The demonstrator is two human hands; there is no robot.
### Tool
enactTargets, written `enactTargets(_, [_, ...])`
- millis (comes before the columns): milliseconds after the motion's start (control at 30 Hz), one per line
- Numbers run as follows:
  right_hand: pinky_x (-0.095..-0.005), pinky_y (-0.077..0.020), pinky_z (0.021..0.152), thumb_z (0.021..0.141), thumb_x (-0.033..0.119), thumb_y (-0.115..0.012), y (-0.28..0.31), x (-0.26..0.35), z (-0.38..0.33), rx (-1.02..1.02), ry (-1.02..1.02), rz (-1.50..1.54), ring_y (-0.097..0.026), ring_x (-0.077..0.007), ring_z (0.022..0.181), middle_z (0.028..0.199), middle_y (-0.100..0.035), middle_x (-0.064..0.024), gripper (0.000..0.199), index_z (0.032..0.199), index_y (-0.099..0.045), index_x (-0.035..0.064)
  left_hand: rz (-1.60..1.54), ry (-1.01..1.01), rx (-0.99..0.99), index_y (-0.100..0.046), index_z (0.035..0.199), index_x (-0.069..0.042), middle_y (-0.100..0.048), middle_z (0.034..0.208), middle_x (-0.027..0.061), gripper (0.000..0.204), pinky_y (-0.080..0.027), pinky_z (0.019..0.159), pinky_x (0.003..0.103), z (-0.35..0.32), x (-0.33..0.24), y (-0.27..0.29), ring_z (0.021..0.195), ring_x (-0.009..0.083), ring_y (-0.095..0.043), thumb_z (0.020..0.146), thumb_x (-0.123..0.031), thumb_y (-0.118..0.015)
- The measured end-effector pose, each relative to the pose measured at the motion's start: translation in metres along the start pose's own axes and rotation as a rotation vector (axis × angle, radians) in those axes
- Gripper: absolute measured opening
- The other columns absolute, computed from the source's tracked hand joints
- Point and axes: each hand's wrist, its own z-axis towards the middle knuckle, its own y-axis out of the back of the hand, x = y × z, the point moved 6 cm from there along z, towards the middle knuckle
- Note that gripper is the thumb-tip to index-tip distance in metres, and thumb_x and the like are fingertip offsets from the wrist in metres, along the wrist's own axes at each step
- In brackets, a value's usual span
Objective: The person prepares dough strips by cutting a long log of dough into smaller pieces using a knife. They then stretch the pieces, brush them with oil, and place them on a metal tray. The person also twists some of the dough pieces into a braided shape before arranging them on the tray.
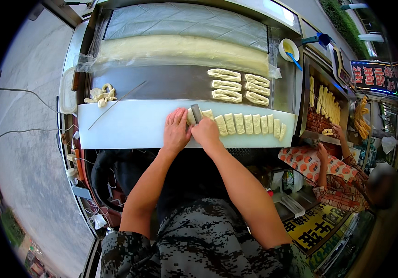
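Observation:
My right hand (206, 131) is closed around a knife (196, 111), its grey blade standing over the white cutting board (129, 129). My left hand (177, 129) lies beside it with fingers stretched out flat, at the left end of a row of cut dough strips (238, 123). A dough piece (190, 116) shows between the left fingers and the blade. The strips run rightward along the board, slightly apart. Beyond them, several twisted dough pieces (226, 85) sit in two columns on the steel worktop (171, 83).
A thin stick (117, 105) lies across the board's left part, by dough scraps (100, 95). At the back rests a long dough slab (180, 48) under plastic. A white bowl (289, 48) holds a blue-handled utensil. Rightward, a co-worker's hands (331, 132) are at a tray of fried dough (326, 102).

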Motion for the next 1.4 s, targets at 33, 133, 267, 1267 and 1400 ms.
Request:
enactTargets(33, [-0.0495,-0.0531,0.076,0.078,0.023,-0.066,0.005,0.006,0.004,0.029,-0.02,-0.01,-0.066,-0.045,0.085,0.086,-0.067,-0.0294,0.029,0.089,-0.066,-0.0041,0.001,0.015,-0.009,-0.051,0.13,0.001,-0.05,0.135,0.0156,0.058,-0.032,0.111,0.047,0.0,0.0,0.0,0.13,0.034,-0.043,0.079,-0.018,-0.068])
enactTargets(133, [-0.0502,-0.0528,0.077,0.078,0.022,-0.065,0.008,-0.007,-0.016,0.008,-0.044,0.016,-0.065,-0.0456,0.086,0.086,-0.067,-0.0291,0.029,0.09,-0.066,-0.0047,0.009,0.042,-0.03,-0.051,0.13,0.001,-0.05,0.135,0.0156,0.056,-0.031,0.111,0.047,0.004,0.001,0.0,0.131,0.0338,-0.043,0.08,-0.017,-0.067])
enactTargets(267, [-0.0497,-0.0522,0.079,0.081,0.018,-0.061,-0.013,-0.065,-0.056,0.087,-0.062,-0.006,-0.065,-0.0463,0.086,0.086,-0.066,-0.0299,0.025,0.09,-0.064,-0.0057,-0.012,0.062,-0.03,-0.054,0.128,-0.002,-0.05,0.135,0.0158,0.053,-0.031,0.111,0.047,0.003,0.001,-0.001,0.13,0.0343,-0.042,0.08,-0.016,-0.067])
enactTargets(1267, [-0.0362,-0.0484,0.086,0.095,0.02,-0.057,0.01,-0.005,-0.013,0.214,-0.25,1.884,-0.061,-0.0196,0.087,0.089,-0.062,-0.0083,0.027,0.111,-0.052,-0.0012,-0.758,0.386,0.507,-0.051,0.125,-0.002,-0.066,0.096,0.0143,0.045,-0.05,0.082,0.037,0.022,-0.028,0.036,0.087,0.0262,-0.064,0.084,-0.009,-0.067])
enactTargets(1400, [-0.026,-0.0459,0.075,0.088,0.019,-0.067,0.032,-0.022,-0.004,0.063,0.016,1.095,-0.058,-0.0127,0.084,0.094,-0.061,-0.0048,0.042,0.122,-0.053,0.0003,-0.154,0.24,0.218,-0.057,0.122,-0.009,-0.067,0.099,0.0202,0.045,-0.051,0.078,0.042,0.049,0.032,0.039,0.091,0.0399,-0.064,0.077,-0.002,-0.06])
